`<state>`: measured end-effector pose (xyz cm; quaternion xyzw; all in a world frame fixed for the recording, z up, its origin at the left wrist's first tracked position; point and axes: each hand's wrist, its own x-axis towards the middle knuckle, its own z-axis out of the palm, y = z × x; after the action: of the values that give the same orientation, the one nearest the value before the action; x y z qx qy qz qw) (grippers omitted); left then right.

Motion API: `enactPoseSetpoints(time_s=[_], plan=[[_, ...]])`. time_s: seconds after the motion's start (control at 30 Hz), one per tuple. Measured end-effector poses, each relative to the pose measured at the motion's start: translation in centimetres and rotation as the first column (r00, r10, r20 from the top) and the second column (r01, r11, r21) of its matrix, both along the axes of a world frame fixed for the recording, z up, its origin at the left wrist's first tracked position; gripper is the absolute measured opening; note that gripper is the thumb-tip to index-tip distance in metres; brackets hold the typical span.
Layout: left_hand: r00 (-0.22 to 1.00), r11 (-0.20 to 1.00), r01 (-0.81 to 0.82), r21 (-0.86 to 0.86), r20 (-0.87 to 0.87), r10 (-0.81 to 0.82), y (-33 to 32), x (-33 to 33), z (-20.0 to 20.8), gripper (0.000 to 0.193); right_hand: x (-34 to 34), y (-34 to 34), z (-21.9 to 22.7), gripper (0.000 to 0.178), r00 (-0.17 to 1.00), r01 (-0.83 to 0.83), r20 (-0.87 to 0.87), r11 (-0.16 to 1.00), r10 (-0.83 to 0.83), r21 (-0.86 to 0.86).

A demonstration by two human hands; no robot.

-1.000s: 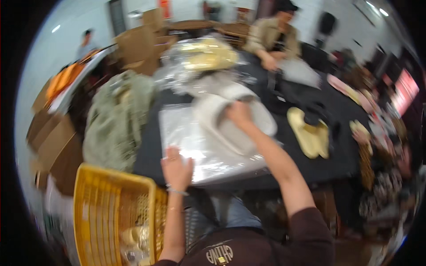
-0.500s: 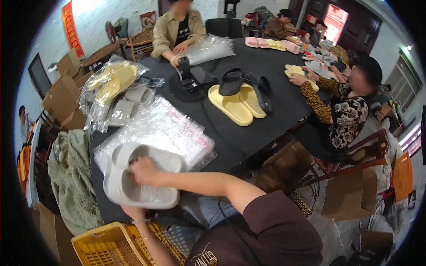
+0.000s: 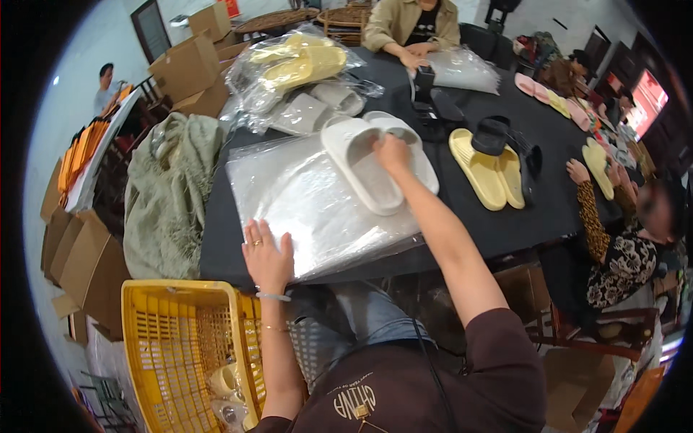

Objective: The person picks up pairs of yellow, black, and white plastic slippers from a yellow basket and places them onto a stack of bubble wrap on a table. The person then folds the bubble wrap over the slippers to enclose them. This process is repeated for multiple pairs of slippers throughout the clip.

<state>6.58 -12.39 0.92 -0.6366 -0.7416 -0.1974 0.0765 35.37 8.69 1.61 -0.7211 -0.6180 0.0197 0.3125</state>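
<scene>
My right hand (image 3: 392,154) grips a pair of pale grey slide slippers (image 3: 364,169) by the strap openings, with its fingertips partly hidden inside. The slippers are over the right part of a stack of clear plastic bags (image 3: 278,202) on the black-covered table; I cannot tell whether they touch it. My left hand (image 3: 268,258) lies flat on the near edge of the stack, fingers apart and holding nothing. Beyond the stack are bagged grey slippers (image 3: 307,114) and bagged yellow slippers (image 3: 307,66). Yellow slippers (image 3: 484,169) with black slippers (image 3: 494,136) stand to the right.
A yellow plastic basket (image 3: 130,339) with a few bagged slippers stands at my lower left. Green fabric (image 3: 170,202) hangs beside the table's left edge. A black device (image 3: 433,105) sits mid-table. Co-workers are seated at the far side and right. Cardboard boxes (image 3: 184,65) stand at the back left.
My left hand has gone from beneath the slippers to the plastic bags. My right hand has carried the slippers farther from me, over the stack. The view has swung left.
</scene>
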Motion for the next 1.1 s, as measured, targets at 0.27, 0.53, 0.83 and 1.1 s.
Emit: enactPoseSetpoints(time_s=[0.27,0.53,0.83,1.1], plan=[[1.000,0.996,-0.016,-0.091,0.020,0.018,-0.1,-0.2,0.0,0.065,-9.6,-5.6,5.6,0.022,0.878,-0.473,-0.007,0.871,0.478,0.134],[1.000,1.000,0.016,-0.017,0.004,-0.016,0.3,-0.1,-0.5,0.064,-7.9,-7.3,3.6,0.030,0.946,-0.322,-0.034,0.946,0.323,0.044],[1.000,1.000,-0.007,-0.020,-0.007,0.007,0.1,0.0,-0.4,0.063,10.4,-11.6,5.0,0.034,0.998,0.029,-0.046,0.997,-0.033,-0.078],[0.999,0.999,-0.006,-0.046,-0.035,0.005,0.4,-0.2,-0.7,0.060,15.5,-12.0,3.0,0.035,0.977,0.204,-0.035,0.970,-0.210,-0.135]])
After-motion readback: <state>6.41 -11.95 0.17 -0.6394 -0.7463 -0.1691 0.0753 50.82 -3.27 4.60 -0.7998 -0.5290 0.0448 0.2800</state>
